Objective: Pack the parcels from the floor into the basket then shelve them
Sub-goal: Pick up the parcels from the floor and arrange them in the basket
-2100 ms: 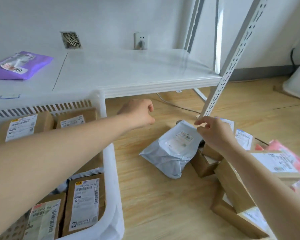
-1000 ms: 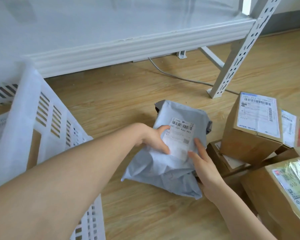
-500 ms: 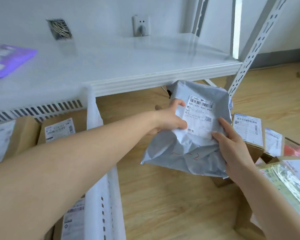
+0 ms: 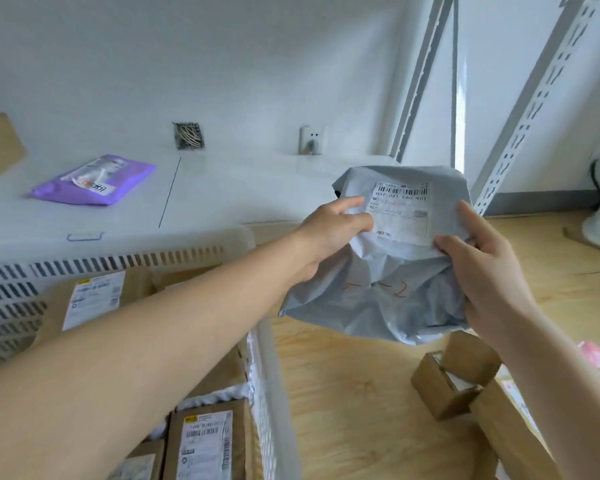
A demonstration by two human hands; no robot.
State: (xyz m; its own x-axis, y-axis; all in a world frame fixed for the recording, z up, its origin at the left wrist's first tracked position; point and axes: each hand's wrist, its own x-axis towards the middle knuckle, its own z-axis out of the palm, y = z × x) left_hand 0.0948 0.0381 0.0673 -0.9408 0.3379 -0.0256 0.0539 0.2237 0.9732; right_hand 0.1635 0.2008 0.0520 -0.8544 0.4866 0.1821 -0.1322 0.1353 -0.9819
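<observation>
1. Head view, the hold: I have the grey mailer bag (image 4: pixel 388 271) up off the floor, level with the low white shelf (image 4: pixel 222 188) and just right of the white basket (image 4: pixel 267 375). My left hand (image 4: pixel 329 233) pinches its upper left edge, thumb on the front beside the shipping label (image 4: pixel 400 213) and fingers curled behind. My right hand (image 4: pixel 482 268) grips the right edge, fingers wrapped round the crumpled plastic.
2. Why two hands: the bag is soft and sags, so I judge that a grip on each side keeps it flat and the label facing me for reading.
3. Head view, the basket: it stands at my left, already holding several brown boxes (image 4: pixel 205 441) with labels up. The bag is not yet over it; a short move left and down should drop it in.
4. Head view, the rest: more cardboard parcels (image 4: pixel 454 379) lie on the wooden floor (image 4: pixel 343 393) at my right, awaiting packing. A purple packet (image 4: pixel 94 180) lies on the shelf.
</observation>
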